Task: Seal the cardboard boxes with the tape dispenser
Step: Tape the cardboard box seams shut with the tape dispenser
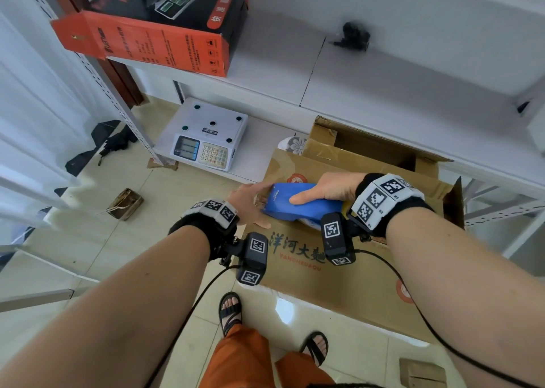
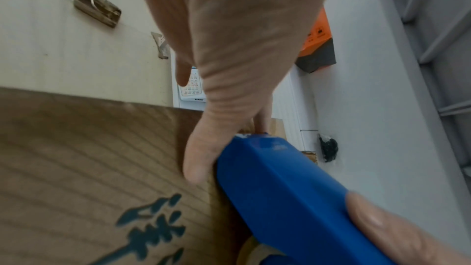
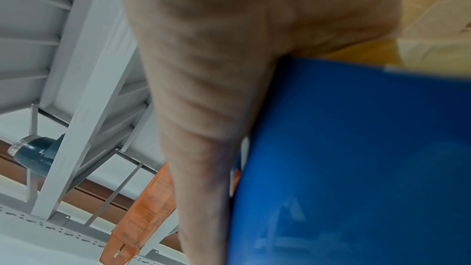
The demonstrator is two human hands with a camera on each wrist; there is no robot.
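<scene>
The right hand (image 1: 327, 188) is gripping the blue tape dispenser (image 1: 298, 205) on the cardboard box (image 1: 354, 275) standing on the floor; the left hand (image 1: 250, 203), fingers straight, is pressing at its nose. Taping looks just begun; the far flaps are standing open.

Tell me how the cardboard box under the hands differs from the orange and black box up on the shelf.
The cardboard box is plain brown with dark printed characters; the orange and black box is glossy and pictures a scale. The cardboard box stands on the floor, the orange and black box on the white shelf. The cardboard box has the blue tape dispenser held on it; nothing touches the other box. Both carry printed text.
</scene>
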